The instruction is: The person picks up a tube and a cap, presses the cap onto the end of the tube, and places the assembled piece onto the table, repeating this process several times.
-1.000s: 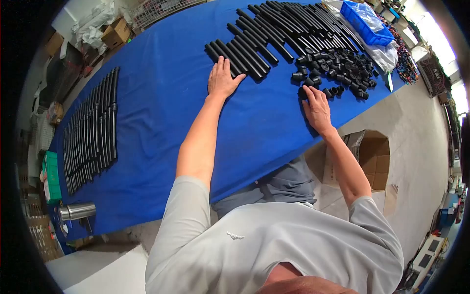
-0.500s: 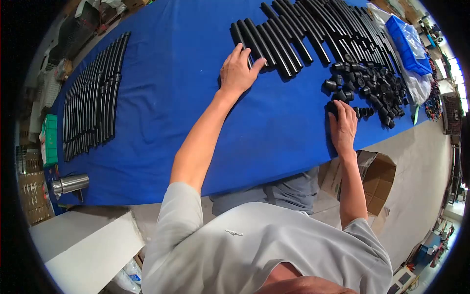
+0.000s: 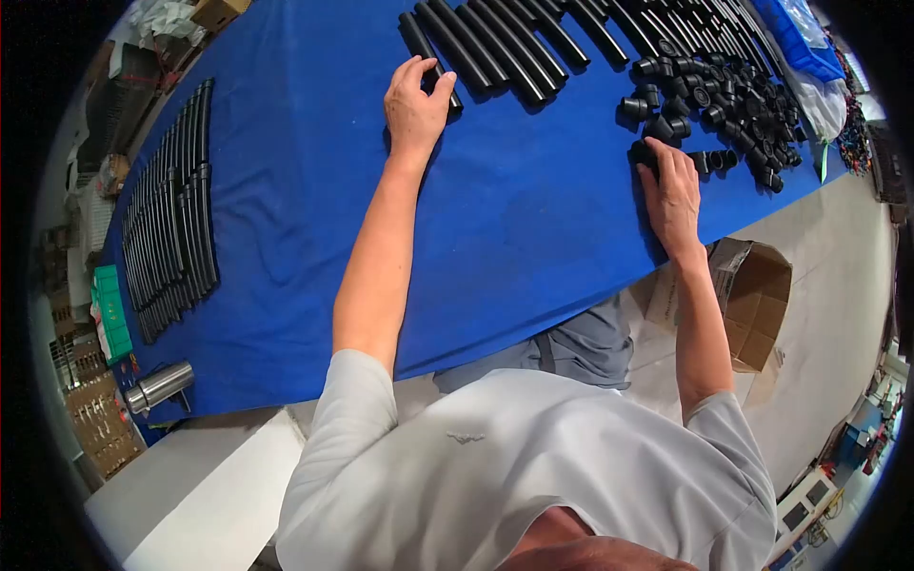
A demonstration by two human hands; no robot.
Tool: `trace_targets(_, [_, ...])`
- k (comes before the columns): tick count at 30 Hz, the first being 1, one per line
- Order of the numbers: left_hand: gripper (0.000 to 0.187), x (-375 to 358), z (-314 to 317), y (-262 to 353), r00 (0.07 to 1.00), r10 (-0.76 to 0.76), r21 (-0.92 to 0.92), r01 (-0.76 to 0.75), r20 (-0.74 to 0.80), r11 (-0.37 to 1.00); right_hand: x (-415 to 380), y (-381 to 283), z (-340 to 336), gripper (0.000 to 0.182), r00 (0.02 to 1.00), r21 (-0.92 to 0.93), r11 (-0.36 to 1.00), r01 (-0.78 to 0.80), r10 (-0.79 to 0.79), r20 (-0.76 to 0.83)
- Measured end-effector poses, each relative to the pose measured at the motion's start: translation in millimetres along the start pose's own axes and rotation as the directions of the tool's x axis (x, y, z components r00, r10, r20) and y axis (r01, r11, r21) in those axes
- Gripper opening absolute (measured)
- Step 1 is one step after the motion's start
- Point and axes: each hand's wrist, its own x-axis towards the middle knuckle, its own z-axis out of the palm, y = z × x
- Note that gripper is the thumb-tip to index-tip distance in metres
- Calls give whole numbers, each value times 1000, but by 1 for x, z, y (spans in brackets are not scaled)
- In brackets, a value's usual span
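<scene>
My left hand [image 3: 417, 109] has its thumb and fingers closed around a black tube [image 3: 416, 36] at the near left end of a row of black tubes [image 3: 514, 52]. This tube lies slightly apart from its neighbours, still at table level. On the right, my right hand [image 3: 674, 195] has its fingers curled over a black pipe fitting [image 3: 642, 152], which they partly hide. Just beyond it spreads a loose heap of black pipe fittings [image 3: 752, 109], some touching each other.
A blue cloth [image 3: 514, 228] covers the table. Long jointed tubes [image 3: 176, 219] lie at the left, near a metal cylinder [image 3: 160, 385] and a green bin [image 3: 111, 314]. At the upper right is a blue tray [image 3: 809, 48]; below the table edge stands an open cardboard box [image 3: 757, 305].
My left hand has drawn the end tube a little left, away from the row. My right hand stays at the same fitting. The whole view has shifted and turned slightly.
</scene>
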Motion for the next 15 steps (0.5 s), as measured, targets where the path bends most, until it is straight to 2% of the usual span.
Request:
trace_targets(3, [42, 0, -2, 3, 998, -58, -59, 60, 32, 996, 1, -1, -2, 43, 1000, 11, 1000, 3, -3, -8])
trace_targets(9, [45, -1, -2, 0, 997, -57, -57, 60, 51, 997, 3, -2, -2, 44, 1000, 42, 999, -8, 9, -22])
trace_targets(12, [48, -2, -3, 0, 1000, -5, 8, 5, 12, 1000, 3, 0, -3, 43, 999, 68, 998, -5, 8, -39])
trace_targets(15, [56, 1, -3, 8, 999, -41, 73, 40, 13, 997, 5, 6, -4, 41, 998, 142, 989, 25, -17, -56])
